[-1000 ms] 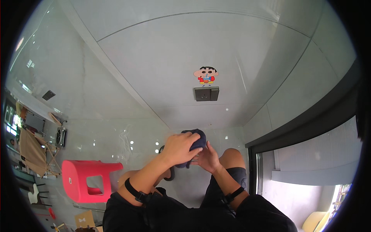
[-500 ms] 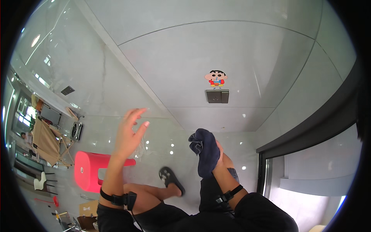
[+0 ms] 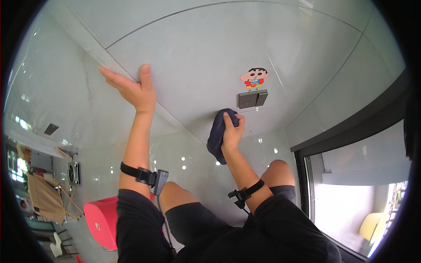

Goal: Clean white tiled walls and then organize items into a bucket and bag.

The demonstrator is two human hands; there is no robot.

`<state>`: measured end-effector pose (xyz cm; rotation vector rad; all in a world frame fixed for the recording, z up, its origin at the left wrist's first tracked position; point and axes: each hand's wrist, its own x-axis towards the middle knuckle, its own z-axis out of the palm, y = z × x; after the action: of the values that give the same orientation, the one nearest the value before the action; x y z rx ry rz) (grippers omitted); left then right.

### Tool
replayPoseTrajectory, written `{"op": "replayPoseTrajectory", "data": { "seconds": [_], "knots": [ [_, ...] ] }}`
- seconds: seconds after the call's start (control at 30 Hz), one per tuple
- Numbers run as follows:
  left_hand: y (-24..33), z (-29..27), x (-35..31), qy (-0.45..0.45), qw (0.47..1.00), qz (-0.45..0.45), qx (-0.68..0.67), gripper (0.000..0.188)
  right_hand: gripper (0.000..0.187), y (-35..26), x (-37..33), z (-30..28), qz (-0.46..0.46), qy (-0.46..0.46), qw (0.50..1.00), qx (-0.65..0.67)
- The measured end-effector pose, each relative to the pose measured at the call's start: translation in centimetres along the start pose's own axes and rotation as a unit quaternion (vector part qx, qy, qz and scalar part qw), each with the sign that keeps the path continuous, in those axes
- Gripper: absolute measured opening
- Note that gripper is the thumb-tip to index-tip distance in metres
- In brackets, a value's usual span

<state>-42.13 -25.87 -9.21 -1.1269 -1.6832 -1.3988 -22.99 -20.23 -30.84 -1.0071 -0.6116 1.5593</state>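
Observation:
My right hand [image 3: 233, 133] grips a folded dark navy cloth [image 3: 216, 139], thumb over its near side. The cloth is close to the grey wall panel [image 3: 188, 70], just below and left of a dark socket plate [image 3: 253, 99]; whether it touches the panel I cannot tell. Raised at the left, my left hand [image 3: 133, 91] has its fingers stretched out and thumb apart. It is at the pale vertical corner edge [image 3: 169, 116] of the wall and holds nothing. A cartoon sticker [image 3: 255, 79] sits just above the socket plate.
A red plastic stool [image 3: 100, 221] stands at my left. Further left are a tan folding frame [image 3: 44, 199] and a white chair [image 3: 57, 245]. A dark-framed glass opening [image 3: 302, 175] is on the right, with a yellow chair [image 3: 370, 225] beyond it.
My left hand has risen and moved left to the wall's corner edge. My right hand has carried the navy cloth up to near the socket plate. The view has shifted toward the wall.

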Motion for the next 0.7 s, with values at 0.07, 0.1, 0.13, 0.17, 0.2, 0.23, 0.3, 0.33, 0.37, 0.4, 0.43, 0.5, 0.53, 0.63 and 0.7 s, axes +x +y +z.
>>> {"op": "replayPoseTrajectory", "data": {
  "seconds": [0.07, 0.1, 0.13, 0.17, 0.2, 0.23, 0.3, 0.33, 0.37, 0.4, 0.43, 0.5, 0.53, 0.63, 0.7],
  "knots": [
    [-0.4, 0.8, -0.4, 0.030, 0.999, 0.008, -0.039, 0.112, 0.027, 2.3, 0.2, 0.2, -0.043, 0.033, 0.998, -0.045],
    [-0.3, 0.9, -0.3, 0.037, 0.998, 0.015, -0.045, 0.114, 0.027, 3.0, 0.5, 0.3, -0.065, 0.041, 0.996, -0.050],
    [-0.3, 0.9, -0.1, 0.045, 0.997, 0.021, -0.051, 0.116, 0.027, 3.5, 0.8, 0.4, -0.087, 0.049, 0.993, -0.055],
    [-0.6, 0.9, -0.3, 0.039, 0.997, 0.016, -0.063, 0.116, 0.026, 3.4, 0.6, 0.5, -0.094, 0.060, 0.992, -0.056],
    [-0.9, 1.0, -0.5, 0.038, 0.997, 0.026, -0.057, 0.115, 0.026, 3.3, 0.4, 0.7, -0.099, 0.072, 0.991, -0.060],
    [-1.1, 1.0, -0.6, 0.038, 0.997, 0.036, -0.052, 0.114, 0.025, 3.1, 0.3, 0.9, -0.092, 0.080, 0.990, -0.073],
    [-1.6, 0.7, -0.5, 0.030, 0.996, 0.046, -0.065, 0.114, 0.024, 1.7, -1.2, 2.2, -0.089, 0.098, 0.987, -0.086],
    [-2.0, 0.4, -0.4, 0.028, 0.996, 0.060, -0.063, 0.113, 0.024, 0.7, -2.4, 3.4, -0.094, 0.076, 0.987, -0.101],
    [-2.0, 0.4, -0.5, 0.026, 0.995, 0.058, -0.075, 0.113, 0.025, -0.1, -2.7, 4.0, -0.105, 0.056, 0.986, -0.116],
    [-1.9, 0.5, -0.5, 0.024, 0.995, 0.071, -0.072, 0.112, 0.025, 0.3, -2.3, 3.7, -0.110, 0.065, 0.985, -0.117],
    [-2.0, 0.7, -0.5, 0.022, 0.994, 0.085, -0.068, 0.110, 0.024, 1.3, -1.5, 3.0, -0.134, 0.073, 0.982, -0.115],
    [-1.6, 1.4, -0.3, 0.027, 0.991, 0.092, -0.096, 0.109, 0.022, 4.1, 0.9, -0.3, -0.117, 0.134, 0.978, -0.109],
    [-1.9, 0.9, -0.4, 0.032, 0.990, 0.102, -0.094, 0.107, 0.022, 4.9, 1.0, -0.9, -0.032, 0.160, 0.984, -0.067],
    [-2.4, 0.6, -0.6, 0.029, 0.990, 0.086, -0.105, 0.105, 0.024, 3.9, 0.2, 1.0, -0.097, 0.157, 0.980, -0.075],
    [-2.4, 0.3, -0.2, 0.035, 0.987, 0.091, -0.128, 0.105, 0.026, 0.9, -1.8, 4.1, -0.148, 0.129, 0.975, -0.107]
  ]
}}
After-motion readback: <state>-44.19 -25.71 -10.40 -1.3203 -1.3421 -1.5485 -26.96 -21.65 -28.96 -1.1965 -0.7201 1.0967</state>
